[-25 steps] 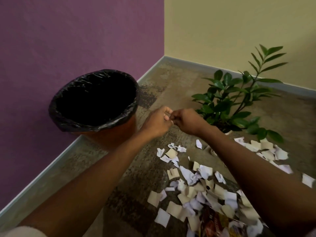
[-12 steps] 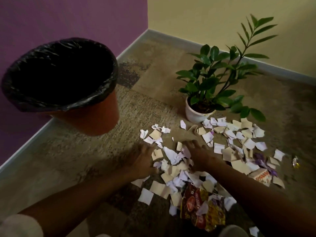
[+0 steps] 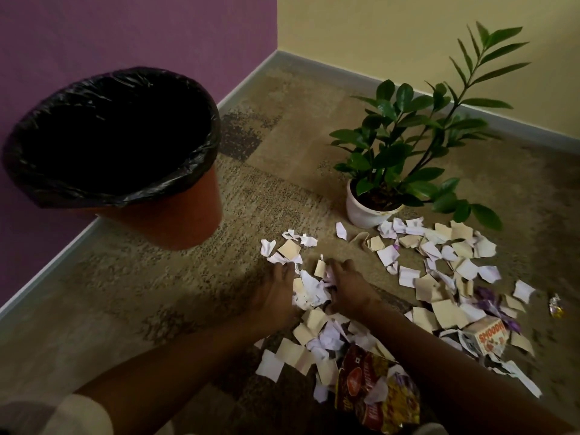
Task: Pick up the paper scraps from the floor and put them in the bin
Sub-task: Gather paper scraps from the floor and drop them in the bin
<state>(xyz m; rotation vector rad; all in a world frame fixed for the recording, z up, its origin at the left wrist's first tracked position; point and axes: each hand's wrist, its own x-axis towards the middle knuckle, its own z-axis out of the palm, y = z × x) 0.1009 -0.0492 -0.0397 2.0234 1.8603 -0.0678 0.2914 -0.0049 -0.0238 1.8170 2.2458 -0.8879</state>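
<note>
1. The left hand (image 3: 279, 293) and right hand (image 3: 348, 287) are down on the carpet (image 3: 157, 277), facing each other with a bunch of white and tan paper scraps (image 3: 309, 288) pressed between them.
2. Each grip is curled round that bunch; the fingertips are partly hidden by paper.
3. More scraps lie near the person and spread right toward the potted plant (image 3: 405, 146) in its white pot.
4. The bin (image 3: 163, 211), orange with a black liner, stands far left against the purple wall (image 3: 94, 32), apart from the scraps.
5. A red and yellow snack wrapper (image 3: 376, 394) lies nearest; its print is unreadable.
6. A small carton (image 3: 488, 339) at right bears orange letters, seemingly "SMOODH".
</note>
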